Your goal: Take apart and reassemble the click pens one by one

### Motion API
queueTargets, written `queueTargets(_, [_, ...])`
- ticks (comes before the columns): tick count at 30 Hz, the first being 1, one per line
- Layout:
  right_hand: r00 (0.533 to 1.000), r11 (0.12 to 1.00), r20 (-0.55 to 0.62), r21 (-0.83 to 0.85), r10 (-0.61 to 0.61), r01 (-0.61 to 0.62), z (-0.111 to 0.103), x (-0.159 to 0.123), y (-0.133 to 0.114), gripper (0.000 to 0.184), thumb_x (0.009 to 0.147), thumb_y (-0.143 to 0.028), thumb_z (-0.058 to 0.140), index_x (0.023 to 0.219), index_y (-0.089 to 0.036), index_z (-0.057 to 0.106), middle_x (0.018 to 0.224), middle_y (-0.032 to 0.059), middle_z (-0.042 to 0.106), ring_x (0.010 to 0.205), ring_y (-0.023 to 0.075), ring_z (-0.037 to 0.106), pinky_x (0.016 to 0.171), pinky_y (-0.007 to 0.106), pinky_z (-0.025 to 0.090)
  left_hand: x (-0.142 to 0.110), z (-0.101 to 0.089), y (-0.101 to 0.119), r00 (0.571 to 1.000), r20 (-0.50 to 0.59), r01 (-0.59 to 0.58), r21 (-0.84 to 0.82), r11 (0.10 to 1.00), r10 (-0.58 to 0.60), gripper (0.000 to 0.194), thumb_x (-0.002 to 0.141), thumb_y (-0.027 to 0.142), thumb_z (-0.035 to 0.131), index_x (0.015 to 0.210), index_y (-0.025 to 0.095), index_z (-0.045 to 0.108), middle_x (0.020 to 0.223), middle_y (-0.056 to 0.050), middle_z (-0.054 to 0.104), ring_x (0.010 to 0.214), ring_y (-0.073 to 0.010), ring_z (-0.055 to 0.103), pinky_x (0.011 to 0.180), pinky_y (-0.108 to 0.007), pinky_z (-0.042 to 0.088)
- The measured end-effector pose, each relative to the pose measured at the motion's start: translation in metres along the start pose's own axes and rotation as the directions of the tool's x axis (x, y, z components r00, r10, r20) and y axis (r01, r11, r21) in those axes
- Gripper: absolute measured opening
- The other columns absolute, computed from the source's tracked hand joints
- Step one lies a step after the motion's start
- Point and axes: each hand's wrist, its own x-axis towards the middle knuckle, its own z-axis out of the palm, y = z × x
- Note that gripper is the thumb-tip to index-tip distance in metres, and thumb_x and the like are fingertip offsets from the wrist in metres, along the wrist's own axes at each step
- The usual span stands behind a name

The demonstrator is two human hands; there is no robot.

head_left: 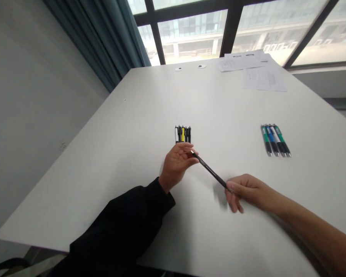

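Note:
A slim black pen is held slantwise above the white table, between my two hands. My right hand pinches its lower right end between thumb and forefinger, the other fingers hanging loosely below. At the upper left end, the thumb and fingertips of my left hand close around the pen's silvery tip. Just beyond my left hand lies a row of several pens, mostly black, with one white and one yellow barrel; their near ends are hidden behind the hand.
Several pens with green, blue and white barrels and black grips lie side by side at the right. Printed papers rest at the table's far right, beside two small white oval pieces. A window and a blue curtain stand behind the table.

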Motion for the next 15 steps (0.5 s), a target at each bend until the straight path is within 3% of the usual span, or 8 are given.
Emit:
queueTargets(3, [0.994,0.992,0.109,0.122,-0.027,0.014,0.009,0.003,0.006,0.047,0.096,-0.055,0.062,0.093,-0.011,0.074,0.086,0.0117,0.077,0.073,0.0156,0.070,0.074,0.030,0.057,0.005,0.022,-0.006,0.988,0.098,0.140,-0.191,0.972,-0.123,0.046,0.079,0.035,0.086,0.114,0.018,0.061,0.100,-0.004,0.069,0.083,-0.0138,0.071,0.079,-0.029,0.059])
queueTargets(6, [0.993,0.963,0.069,0.259,-0.098,0.077,0.013,0.005,0.012,0.031,0.093,-0.043,0.071,0.102,-0.013,0.074,0.093,0.0086,0.076,0.082,0.0145,0.070,0.082,0.030,0.056,0.009,0.043,-0.009,0.951,0.241,0.244,-0.211,0.947,-0.192,0.048,0.084,0.036,0.081,0.123,0.019,0.058,0.099,-0.004,0.067,0.076,-0.0141,0.073,0.076,-0.030,0.059])
queueTargets(9, [0.990,0.909,0.038,0.401,-0.139,0.113,0.010,0.007,0.016,0.025,0.091,-0.038,0.075,0.100,-0.015,0.073,0.092,0.0069,0.074,0.088,0.0151,0.069,0.085,0.030,0.056,0.012,0.056,-0.011,0.907,0.352,0.310,-0.183,0.933,-0.232,0.072,0.077,0.030,0.088,0.137,0.021,0.050,0.097,-0.004,0.069,0.076,-0.0149,0.073,0.076,-0.030,0.059])
queueTargets(12, [0.988,0.872,0.009,0.472,-0.155,0.133,0.007,0.009,0.018,0.022,0.091,-0.036,0.076,0.097,-0.015,0.072,0.092,0.0068,0.072,0.090,0.0162,0.069,0.087,0.032,0.055,0.015,0.060,-0.012,0.890,0.376,0.337,-0.162,0.927,-0.258,0.089,0.070,0.021,0.092,0.144,0.022,0.043,0.096,-0.004,0.070,0.077,-0.0147,0.072,0.075,-0.029,0.059])
queueTargets(15, [0.987,0.859,-0.007,0.491,-0.160,0.143,0.005,0.010,0.018,0.021,0.091,-0.035,0.076,0.096,-0.015,0.073,0.091,0.0066,0.072,0.090,0.0163,0.069,0.089,0.033,0.056,0.017,0.061,-0.012,0.899,0.350,0.333,-0.156,0.930,-0.263,0.081,0.073,0.023,0.090,0.140,0.021,0.046,0.095,-0.004,0.071,0.076,-0.0141,0.072,0.075,-0.028,0.058])
